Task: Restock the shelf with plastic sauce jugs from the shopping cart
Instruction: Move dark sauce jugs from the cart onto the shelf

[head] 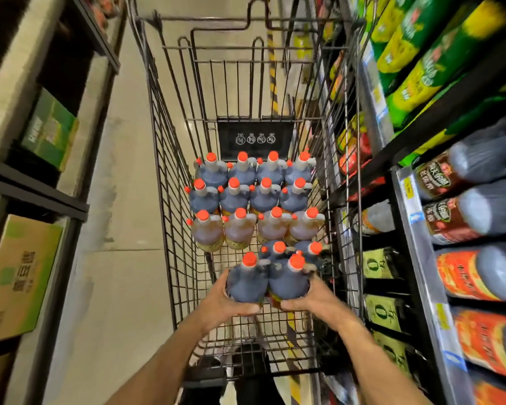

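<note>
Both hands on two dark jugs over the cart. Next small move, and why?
Probably lift both clear and swing right toward the shelf. The left hand and right hand each hold a dark jug above the cart, and jugs line that shelf.

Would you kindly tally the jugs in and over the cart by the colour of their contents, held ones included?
Dark jugs standing in the shopping cart: 10, e.g.
Amber jugs standing in the cart: 4, e.g.
Dark jugs held over the cart: 2, one in the left hand at, one in the right hand at
Total: 16
</note>
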Tool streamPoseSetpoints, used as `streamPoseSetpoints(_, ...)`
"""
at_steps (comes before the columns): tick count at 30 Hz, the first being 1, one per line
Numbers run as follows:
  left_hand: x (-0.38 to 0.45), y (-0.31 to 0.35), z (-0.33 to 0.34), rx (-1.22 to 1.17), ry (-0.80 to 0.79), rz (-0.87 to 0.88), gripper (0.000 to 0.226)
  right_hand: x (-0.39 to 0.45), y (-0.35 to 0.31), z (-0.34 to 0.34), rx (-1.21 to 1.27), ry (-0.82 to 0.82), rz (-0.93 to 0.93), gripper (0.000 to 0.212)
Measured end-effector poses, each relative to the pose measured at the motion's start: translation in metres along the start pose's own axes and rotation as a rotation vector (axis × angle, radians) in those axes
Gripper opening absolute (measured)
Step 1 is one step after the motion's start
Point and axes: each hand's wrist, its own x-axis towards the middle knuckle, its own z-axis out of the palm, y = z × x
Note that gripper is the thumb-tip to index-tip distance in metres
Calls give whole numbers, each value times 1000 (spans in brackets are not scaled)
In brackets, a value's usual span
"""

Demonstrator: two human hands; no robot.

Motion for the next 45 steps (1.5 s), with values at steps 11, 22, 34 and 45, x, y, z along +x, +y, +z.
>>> streamPoseSetpoints(11,-102,188,13,-34,56,409,95,-112,-164,2,235,147,-404,107)
streamPoseSetpoints(22,-205,322,32,15,-96,806,62,-244,-276,37,519,404,-834,84)
streamPoseSetpoints(34,-289,341,81,45,-588,855,53,-405,-253,96,635,799,-1075,76)
streamPoseSetpoints(45,-411,253,197,96,-1196,627,61,-587,-130,185,666,1421,-1084,73)
